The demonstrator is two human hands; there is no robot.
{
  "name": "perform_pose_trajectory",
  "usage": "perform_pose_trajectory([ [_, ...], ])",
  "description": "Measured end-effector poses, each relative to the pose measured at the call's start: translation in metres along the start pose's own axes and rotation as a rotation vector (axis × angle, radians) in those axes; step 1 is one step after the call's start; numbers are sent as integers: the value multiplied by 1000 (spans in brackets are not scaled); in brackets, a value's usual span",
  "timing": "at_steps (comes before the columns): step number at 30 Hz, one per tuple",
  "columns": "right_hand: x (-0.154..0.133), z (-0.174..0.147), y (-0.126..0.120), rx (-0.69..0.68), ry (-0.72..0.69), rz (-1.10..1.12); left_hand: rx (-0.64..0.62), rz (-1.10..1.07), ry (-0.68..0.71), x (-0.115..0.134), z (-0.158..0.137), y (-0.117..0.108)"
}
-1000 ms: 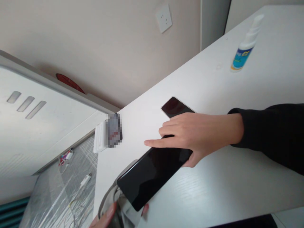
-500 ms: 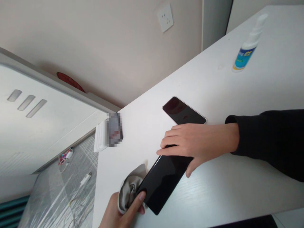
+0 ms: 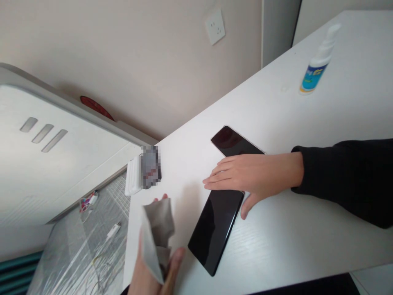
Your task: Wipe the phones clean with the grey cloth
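Now my left hand loosely grips a cloth; my right hand, thumb spread, partly blocks the near phone and far phone, spray bottle beyond.

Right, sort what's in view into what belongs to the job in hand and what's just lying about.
Belongs to the job:
gray cloth, in the left hand
nearer phone, under the right hand

Apparently just lying about:
farther phone, partly hidden
spray bottle, untouched, though it could belong
pixelated item
white item beside that
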State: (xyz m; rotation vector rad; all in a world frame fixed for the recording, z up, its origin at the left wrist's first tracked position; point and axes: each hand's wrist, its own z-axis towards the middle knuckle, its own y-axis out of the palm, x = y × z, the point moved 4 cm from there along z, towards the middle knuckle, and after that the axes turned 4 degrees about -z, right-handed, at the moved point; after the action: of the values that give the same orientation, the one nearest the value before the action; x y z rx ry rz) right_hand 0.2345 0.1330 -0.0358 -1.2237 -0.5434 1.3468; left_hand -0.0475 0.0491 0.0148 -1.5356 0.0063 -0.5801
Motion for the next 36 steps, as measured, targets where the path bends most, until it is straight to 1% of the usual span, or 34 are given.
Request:
perform_pose_trajectory([
  [2, 3, -2, -1, 13, 20, -20, -207, 193, 295, 17, -2, 19],
  [3, 4, -2, -2, 17, 25, -24, -293, 276, 404, 23, -4, 29],
  [4, 5, -3, -2, 19, 25, -24, -369, 313, 476, 26, -6, 37],
  [6, 6, -3, -4, 23, 14, -13, -474, 292, 540, 31, -4, 49],
  [9, 6, -3, -5, 7, 6, -1, -553, 164, 527, 42, 15, 62],
  [10, 6, -2, -5, 1, 11, 2, -556, 126, 514, 46, 24, 65],
  [12, 6, -3, -6, 3, 30, 5, -556, 75, 535, 54, 42, 70],
  [14, 7, -3, -7, 17, 47, 6, -549, 73, 566, 56, 52, 72],
  [16, 7, -4, -7, 19, 53, 4, -467, 103, 600, 52, 51, 70],
  [18, 7, -4, -6, 7, 51, 2, -366, 142, 641, 42, 39, 64],
  [19, 7, -4, -6, 2, 51, 1, -353, 158, 666, 36, 30, 61],
  [23, 8, -3, -6, -8, 72, 15, -424, 183, 761, 13, -11, 44],
  [24, 8, -3, -6, -9, 79, 27, -410, 189, 764, 9, -19, 38],
  [26, 8, -2, -6, -14, 84, 48, -337, 206, 762, 4, -29, 27],
  [28, 8, -2, -6, -12, 85, 51, -286, 210, 754, 6, -29, 23],
  [30, 8, -2, -6, -9, 82, 35, -324, 201, 737, 14, -18, 31],
  [31, 8, -3, -6, -7, 76, 24, -396, 198, 739, 21, -9, 40],
  [32, 7, -3, -6, -6, 70, 9, -443, 192, 735, 28, 2, 49],
  [34, 7, -3, -6, -9, 58, -16, -448, 168, 702, 44, 27, 64],
  [36, 6, -4, -5, -12, 56, -29, -463, 195, 712, 57, 47, 75],
])
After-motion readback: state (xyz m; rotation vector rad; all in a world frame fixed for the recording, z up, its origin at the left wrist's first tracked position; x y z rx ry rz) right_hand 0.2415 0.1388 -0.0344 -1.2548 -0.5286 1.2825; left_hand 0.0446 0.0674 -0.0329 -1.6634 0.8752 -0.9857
